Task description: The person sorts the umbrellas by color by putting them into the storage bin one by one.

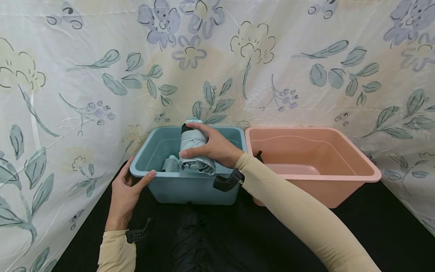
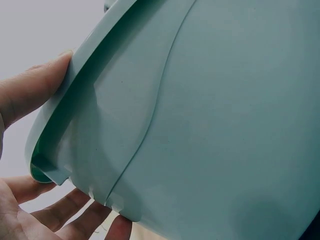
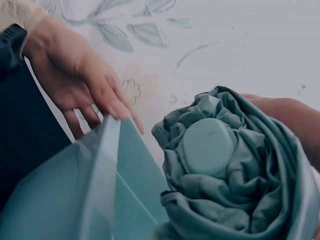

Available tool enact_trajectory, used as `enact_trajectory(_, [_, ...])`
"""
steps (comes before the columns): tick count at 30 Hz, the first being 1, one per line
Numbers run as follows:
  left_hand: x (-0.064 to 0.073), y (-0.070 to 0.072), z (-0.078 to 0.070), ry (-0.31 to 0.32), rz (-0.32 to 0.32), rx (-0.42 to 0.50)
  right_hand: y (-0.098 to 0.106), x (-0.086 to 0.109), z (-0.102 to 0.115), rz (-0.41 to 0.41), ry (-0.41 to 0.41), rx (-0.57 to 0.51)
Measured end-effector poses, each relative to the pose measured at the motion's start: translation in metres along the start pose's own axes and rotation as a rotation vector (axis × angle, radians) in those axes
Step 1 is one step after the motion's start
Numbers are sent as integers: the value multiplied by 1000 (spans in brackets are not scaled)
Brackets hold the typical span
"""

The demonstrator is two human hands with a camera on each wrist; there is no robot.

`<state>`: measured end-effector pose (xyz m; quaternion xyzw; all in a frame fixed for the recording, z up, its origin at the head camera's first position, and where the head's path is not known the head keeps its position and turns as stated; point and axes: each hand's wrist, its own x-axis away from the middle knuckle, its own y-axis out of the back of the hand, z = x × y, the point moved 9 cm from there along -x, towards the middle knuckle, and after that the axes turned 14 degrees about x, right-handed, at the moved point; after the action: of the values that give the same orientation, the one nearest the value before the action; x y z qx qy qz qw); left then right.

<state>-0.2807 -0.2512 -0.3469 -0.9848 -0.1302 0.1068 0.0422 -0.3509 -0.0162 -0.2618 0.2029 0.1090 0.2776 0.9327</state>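
Observation:
My right hand (image 1: 219,146) grips a folded pale blue-green umbrella (image 1: 194,139) across its side, over the blue bin (image 1: 193,189). In the right wrist view the umbrella's round end cap (image 3: 207,146) faces the camera, ringed by gathered fabric. At the bin's left corner my left hand (image 1: 126,194) holds the rim, with its thumb (image 2: 37,90) on the edge and its fingers (image 2: 85,212) around the end wall. Inside the bin, left of the umbrella, sits a small blue-green rounded thing (image 1: 171,164), partly hidden by the front rim.
A pink bin (image 1: 319,176) stands right beside the blue one, with a small black thing (image 1: 259,156) at its left side. Flowered cloth (image 1: 217,75) hangs behind both bins. Black cloth (image 1: 210,238) covers the surface in front.

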Motion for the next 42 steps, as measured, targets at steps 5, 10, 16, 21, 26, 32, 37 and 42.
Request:
enact_trajectory(5, [0, 1, 1, 2, -1, -4, -7, -26, -2, -5, -37, 28])
enact_trajectory(10, [0, 1, 1, -2, -1, -3, -16, -46, -8, 5, -88, 19])
enact_trajectory(16, [0, -1, 2, 1, 4, 0, -23, -66, -18, 3, -112, -17])
enact_trajectory(21, [0, -1, 3, -2, 9, 13, -27, -76, -27, 8, -138, -49])
enact_trajectory(26, [0, -1, 3, -8, 13, 17, -31, -82, -33, 8, -143, -46])
enact_trajectory(32, [-1, -1, 1, -16, 13, 14, -38, -89, -39, 35, -139, -22])
enact_trajectory(37, [0, 1, 2, -15, 11, 19, -42, -92, -44, 42, -133, 68])
enact_trajectory(42, [0, 2, 3, -9, 12, 22, -46, -92, -45, 78, -104, 168])
